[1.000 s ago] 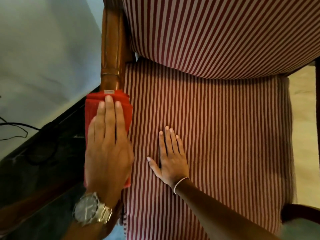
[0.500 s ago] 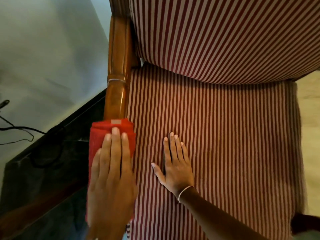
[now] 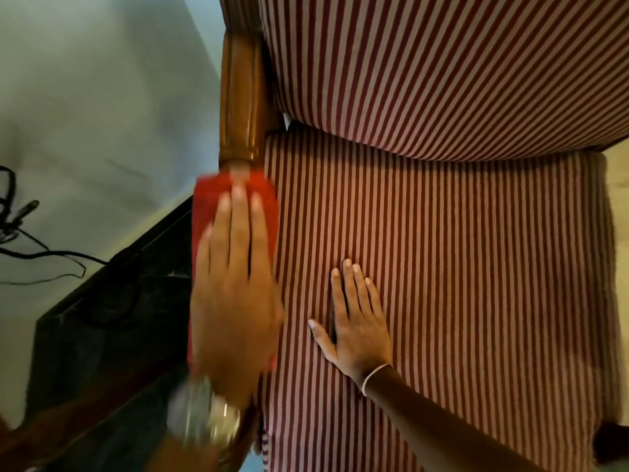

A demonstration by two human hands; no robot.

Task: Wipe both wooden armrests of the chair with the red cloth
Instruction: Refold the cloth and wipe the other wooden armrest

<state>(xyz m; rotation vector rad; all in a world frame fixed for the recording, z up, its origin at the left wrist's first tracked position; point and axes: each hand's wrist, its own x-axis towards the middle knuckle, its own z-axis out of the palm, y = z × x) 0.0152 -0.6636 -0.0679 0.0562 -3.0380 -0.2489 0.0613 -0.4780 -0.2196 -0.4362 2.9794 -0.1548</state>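
The folded red cloth [image 3: 204, 212] lies over the left wooden armrest [image 3: 240, 103] of the chair. My left hand [image 3: 235, 287], with a watch at the wrist, presses flat on the cloth with fingers together pointing toward the chair back. It looks motion-blurred. My right hand [image 3: 357, 318] rests palm down, fingers apart, on the striped seat cushion [image 3: 476, 267], holding nothing. Only a dark bit of the right armrest [image 3: 612, 441] shows at the lower right edge.
The striped backrest cushion [image 3: 425, 63] fills the top. To the left of the chair stands a dark piece of furniture [image 3: 102, 318] against a pale wall [image 3: 85, 97], with black cables [image 3: 30, 253] hanging. Pale floor [image 3: 617, 172] shows at the right.
My left hand slid the cloth back toward me along the armrest, then forward again toward the chair back. My right hand stayed on the seat.
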